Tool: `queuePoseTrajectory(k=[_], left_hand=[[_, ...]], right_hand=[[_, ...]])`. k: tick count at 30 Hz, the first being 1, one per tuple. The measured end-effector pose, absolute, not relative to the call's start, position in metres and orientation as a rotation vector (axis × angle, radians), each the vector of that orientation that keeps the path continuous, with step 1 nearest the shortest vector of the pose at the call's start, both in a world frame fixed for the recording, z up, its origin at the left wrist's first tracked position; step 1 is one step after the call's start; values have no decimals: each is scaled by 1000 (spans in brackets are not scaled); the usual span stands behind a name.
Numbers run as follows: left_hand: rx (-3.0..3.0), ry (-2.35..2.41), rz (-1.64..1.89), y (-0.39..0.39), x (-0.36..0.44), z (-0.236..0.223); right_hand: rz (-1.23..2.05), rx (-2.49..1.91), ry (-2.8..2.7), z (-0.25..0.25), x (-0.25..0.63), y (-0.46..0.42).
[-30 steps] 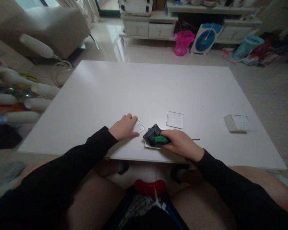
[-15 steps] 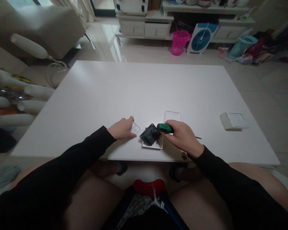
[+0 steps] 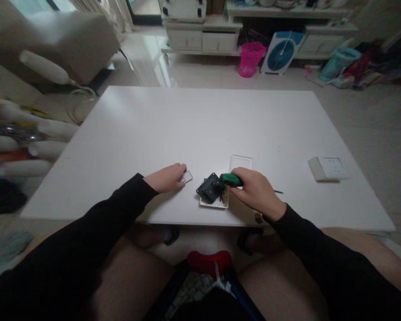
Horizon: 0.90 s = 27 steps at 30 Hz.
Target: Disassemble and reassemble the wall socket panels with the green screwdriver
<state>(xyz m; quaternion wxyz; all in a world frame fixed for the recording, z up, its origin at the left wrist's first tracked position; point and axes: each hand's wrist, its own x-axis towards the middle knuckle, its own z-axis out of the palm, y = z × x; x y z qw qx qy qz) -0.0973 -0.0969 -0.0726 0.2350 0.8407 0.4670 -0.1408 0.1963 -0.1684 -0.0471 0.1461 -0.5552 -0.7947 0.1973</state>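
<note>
Head view: the left grip [image 3: 167, 178] is narrow, thumb and fingers pinching a small white plate [image 3: 187, 177]. Over the last second that plate has turned, showing a slimmer face than when it lay flatter under the fingers, and it sits a little farther toward the bench's left edge. The right grip [image 3: 258, 189] is closed around a green handle [image 3: 232, 179], which has shifted from over the dark module [image 3: 210, 188] to just beside its right corner. That leaves the module's face in plain sight; it sits askew over a white base [image 3: 217, 205] near the middle of the bench's near edge. Both hands, then, are now off the module, each with its own piece. A thin dark rod [image 3: 278, 191], perhaps the tool's shaft, shows past the right hand. Beyond that hand lies a clear-edged frame [image 3: 241, 161], partly hidden. Farther out, a white socket box [image 3: 327, 169] stands near the right edge of the bench [image 3: 200, 125].
</note>
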Motion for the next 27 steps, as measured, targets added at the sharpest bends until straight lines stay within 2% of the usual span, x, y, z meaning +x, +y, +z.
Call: queuePoseTrajectory(k=[7,10,15,19,27], left_hand=[[2304,1229,-321,-89,-96,-62],[2104,1217,13,-91,-96,-45],[1856,1058,514,-117,-80,-26],[1855,920,536,-146,-58,-35],[1864,948,626,-155,-50,-51]], right_hand=[[590,-1570,-2277,-47,197,-169],[683,-1488,-2194,-44,195,-168],[1058,-1245,-1906,-37,185,-171],[1234,-1076,-1825,-36,177,-178],[1087,-1160,-1866,-45,186,-172]])
